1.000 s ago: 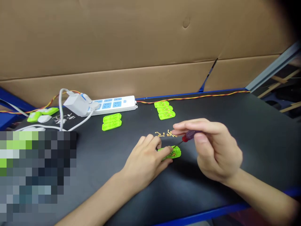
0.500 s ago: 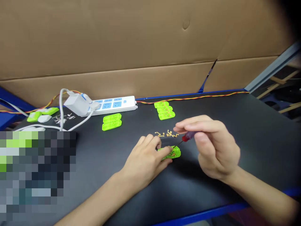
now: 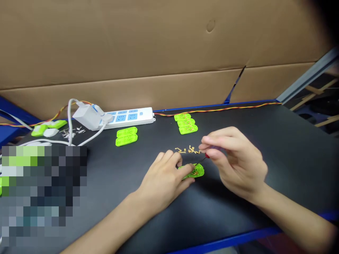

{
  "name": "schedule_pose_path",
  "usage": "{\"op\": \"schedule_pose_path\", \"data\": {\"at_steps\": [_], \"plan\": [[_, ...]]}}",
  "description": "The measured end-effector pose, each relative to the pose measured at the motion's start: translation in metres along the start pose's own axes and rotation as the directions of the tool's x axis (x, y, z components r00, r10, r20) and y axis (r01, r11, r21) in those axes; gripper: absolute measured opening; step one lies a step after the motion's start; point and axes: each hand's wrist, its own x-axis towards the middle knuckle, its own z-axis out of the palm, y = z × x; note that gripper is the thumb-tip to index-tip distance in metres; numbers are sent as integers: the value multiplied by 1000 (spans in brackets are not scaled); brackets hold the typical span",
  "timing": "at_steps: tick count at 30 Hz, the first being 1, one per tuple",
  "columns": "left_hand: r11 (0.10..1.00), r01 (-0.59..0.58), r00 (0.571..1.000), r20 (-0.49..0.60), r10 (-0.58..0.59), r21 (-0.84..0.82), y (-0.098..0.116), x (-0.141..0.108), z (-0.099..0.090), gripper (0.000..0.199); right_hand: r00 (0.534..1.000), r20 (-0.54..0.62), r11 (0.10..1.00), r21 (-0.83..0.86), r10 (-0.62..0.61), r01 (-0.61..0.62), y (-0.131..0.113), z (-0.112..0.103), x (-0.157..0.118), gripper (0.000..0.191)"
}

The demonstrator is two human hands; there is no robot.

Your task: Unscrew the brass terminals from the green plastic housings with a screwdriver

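A green plastic shell (image 3: 199, 170) with small metal parts inside lies on the black table. My left hand (image 3: 165, 178) grips it from the left, thumb and fingers around its left part. Above and to the right, my right hand (image 3: 238, 162) holds a screwdriver (image 3: 207, 155) by its handle, which the fingers mostly cover. The thin shaft slants down to the shell near my left fingertip, where its tip is hard to make out. Loose brass pieces (image 3: 192, 150) lie just behind the shell.
Green shells with metal pieces (image 3: 187, 124) lie at the back, and two more green shells (image 3: 126, 136) farther left. A white power strip (image 3: 127, 118) with plugs and cables stands at the back left, near small white parts (image 3: 71, 133). Cardboard (image 3: 159, 46) rises behind.
The fingers of my right hand have closed in around the screwdriver handle, covering more of it. My left hand keeps its hold on the green shell.
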Motion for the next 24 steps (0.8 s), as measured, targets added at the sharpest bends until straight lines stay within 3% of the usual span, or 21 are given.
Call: {"op": "schedule_pose_path", "data": {"at_steps": [3,6,20,24], "plan": [[1000,-1,1000,1,1,5,0,-1,0,22,1000,-6,999,-46,-6,6,0,2,0,51],[1000,7,1000,15,-7,0,1,-1,-1,23,995,-34,994,42,99,-98,0,3,-4,60],[992,90,994,62,-85,-92,-1,1,-9,44,986,-127,987,129,109,-92,4,4,-4,40],[983,128,992,5,-129,-130,-5,0,-9,42,982,-118,983,130,147,-131,10,8,-5,32]]}}
